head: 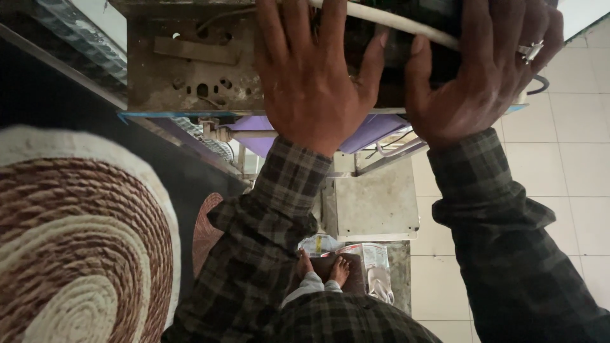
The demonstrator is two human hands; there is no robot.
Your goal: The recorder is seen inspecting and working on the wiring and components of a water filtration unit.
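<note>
On the rusty grey metal machine housing (pixel 190 63), the left hand (pixel 311 76) is lying flat and released; the right hand (pixel 483 70) is grasping the white plastic pipe (pixel 387 20), beside a woven round mat (pixel 76 241).

Two bare hands, the left hand (pixel 311 76) and the right hand (pixel 483 70), one rusty grey metal machine housing (pixel 190 63), one white cable (pixel 394 22), one silver ring (pixel 530 51), one round woven brown-and-cream mat (pixel 76 241), one bare foot (pixel 340 270).

A home turned repair spot, it seems: pale floor tiles (pixel 572 165) right of the hands, a woven round mat (pixel 76 241) at lower left, and a worn metal appliance chassis (pixel 190 63) under them.
</note>
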